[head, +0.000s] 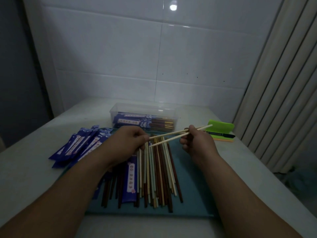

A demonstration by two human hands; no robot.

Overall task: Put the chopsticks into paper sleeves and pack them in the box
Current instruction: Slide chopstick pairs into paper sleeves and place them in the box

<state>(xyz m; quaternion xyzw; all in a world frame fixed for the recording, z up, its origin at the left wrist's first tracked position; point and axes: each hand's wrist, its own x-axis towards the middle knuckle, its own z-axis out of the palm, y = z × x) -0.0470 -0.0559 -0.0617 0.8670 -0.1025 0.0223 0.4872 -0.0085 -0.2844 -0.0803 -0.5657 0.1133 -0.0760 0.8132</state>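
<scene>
Forearms point(240, 194) meet above the loose pile point(159, 177): the right hand point(195, 141) grip pinches two pale chopsticks point(171, 133) toward their thick ends, tips (slightly splayed) at the left hand point(130, 143), whose hold is unclear.

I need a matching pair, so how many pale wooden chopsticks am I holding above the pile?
2. The upper pale wooden chopstick and the lower one both span from left hand to right hand, above the loose chopstick pile. None appear hidden.

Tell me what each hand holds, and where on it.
Both hold one pale chopstick pair: right hand grips near the thick ends, left hand pinches the tips.
</scene>
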